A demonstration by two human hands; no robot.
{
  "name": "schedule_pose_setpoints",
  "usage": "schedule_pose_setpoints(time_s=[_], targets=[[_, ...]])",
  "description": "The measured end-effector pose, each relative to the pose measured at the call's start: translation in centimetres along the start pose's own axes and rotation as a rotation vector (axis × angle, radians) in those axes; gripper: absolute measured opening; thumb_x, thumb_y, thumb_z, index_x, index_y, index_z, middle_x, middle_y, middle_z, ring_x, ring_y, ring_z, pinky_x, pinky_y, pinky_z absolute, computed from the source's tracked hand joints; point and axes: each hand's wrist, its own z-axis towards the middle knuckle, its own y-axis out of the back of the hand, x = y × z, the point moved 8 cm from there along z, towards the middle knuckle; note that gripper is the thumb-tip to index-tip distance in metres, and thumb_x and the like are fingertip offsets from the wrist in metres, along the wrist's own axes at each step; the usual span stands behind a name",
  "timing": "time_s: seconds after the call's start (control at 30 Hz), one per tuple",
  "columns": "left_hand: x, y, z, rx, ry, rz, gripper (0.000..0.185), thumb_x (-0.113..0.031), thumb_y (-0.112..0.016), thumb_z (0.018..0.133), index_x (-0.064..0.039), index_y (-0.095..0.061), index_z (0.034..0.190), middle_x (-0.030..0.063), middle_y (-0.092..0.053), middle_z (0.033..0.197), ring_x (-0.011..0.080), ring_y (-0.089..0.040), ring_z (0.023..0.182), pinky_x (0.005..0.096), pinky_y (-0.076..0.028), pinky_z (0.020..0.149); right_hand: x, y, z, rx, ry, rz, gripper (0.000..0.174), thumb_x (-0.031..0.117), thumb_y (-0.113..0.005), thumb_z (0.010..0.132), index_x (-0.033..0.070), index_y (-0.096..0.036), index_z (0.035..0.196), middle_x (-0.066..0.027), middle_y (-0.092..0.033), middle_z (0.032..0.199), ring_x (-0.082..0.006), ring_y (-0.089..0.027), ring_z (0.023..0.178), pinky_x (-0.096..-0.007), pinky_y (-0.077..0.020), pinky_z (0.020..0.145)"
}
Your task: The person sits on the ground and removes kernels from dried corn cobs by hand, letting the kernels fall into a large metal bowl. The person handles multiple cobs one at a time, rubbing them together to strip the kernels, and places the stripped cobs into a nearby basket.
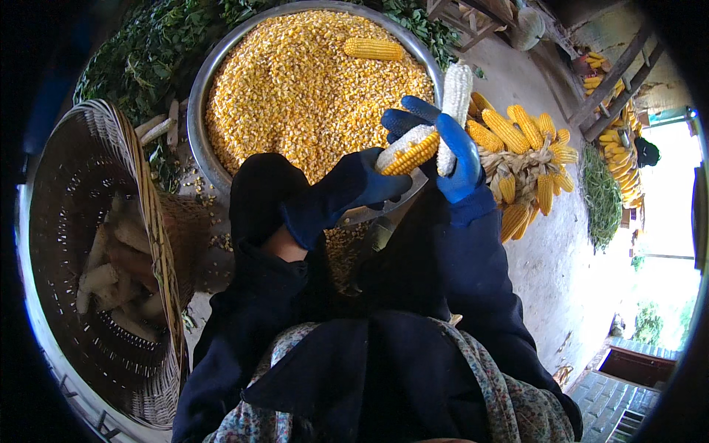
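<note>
My left hand [365,180], in a blue coated glove, grips a partly shelled corn cob [409,152] with yellow kernels along its near side. A bare white cob [457,91] stands nearly upright in my right hand [462,160], gloved the same way. The two cobs meet or overlap over the near right edge of a wide metal basin [198,127]. Loose yellow kernels [299,94] are heaped in the basin, and a full corn ear [374,49] lies on top of them at the far right. My right fingers are partly hidden behind the cobs.
On the left a wicker basket [147,205] holds several bare cobs [99,277]. A tied bundle of corn ears [532,160] sits right of the basin. Leafy green stalks [149,61] lie behind, kernels dot the floor, and a wooden ladder [615,83] leans at upper right.
</note>
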Motion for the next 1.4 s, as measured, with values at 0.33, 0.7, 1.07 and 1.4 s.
schedule_pose_setpoints(time_s=[0.33,0.7,1.07,1.4], targets=[[1.5,0.1,1.2,-0.252,-0.063,0.836,0.055,-0.053,-0.068,0.078,-0.004,-0.062,0.102,0.0233,-0.068,0.084,0.0382,-0.069,0.079,0.0489,-0.054,0.072,-4.7,4.4,2.4,-0.366,-0.147,-0.186,0.049,0.043,-0.056,0.094,-0.004,-0.062,0.108,-0.0184,-0.068,0.099,-0.0271,-0.068,0.088,-0.0391,-0.054,0.082],[1.6,1.1,0.7,-0.074,0.111,-0.046,0.045,-0.039,-0.072,0.083,0.0,-0.064,0.103,0.009,-0.069,0.072,0.0139,-0.063,0.051,0.0278,-0.049,0.047,-3.3,0.8,2.5,-0.149,-0.002,-0.112,0.048,0.029,-0.054,0.096,-0.005,-0.053,0.13,-0.0179,-0.062,0.121,-0.0282,-0.059,0.115,-0.0392,-0.0455,0.101],[2.0,1.8,1.6,-0.263,0.121,0.494,0.043,-0.041,-0.068,0.085,-0.002,-0.064,0.102,0.008,-0.068,0.073,0.0151,-0.064,0.056,0.0278,-0.05,0.05,-5.0,3.0,3.9,-0.284,0.008,-0.023,0.049,0.035,-0.052,0.097,-0.006,-0.054,0.125,-0.0186,-0.062,0.119,-0.0301,-0.061,0.111,-0.0404,-0.0465,0.1],[1.4,0.4,0.5,0.008,0.11,-0.081,0.041,-0.039,-0.069,0.085,-0.003,-0.064,0.101,0.0092,-0.068,0.074,0.0167,-0.064,0.058,0.0296,-0.05,0.051,-3.5,1.3,2.6,-0.16,0.133,-0.363,0.047,0.023,-0.047,0.1,-0.005,-0.046,0.137,-0.0193,-0.056,0.132,-0.0291,-0.053,0.124,-0.0409,-0.0369,0.11]])
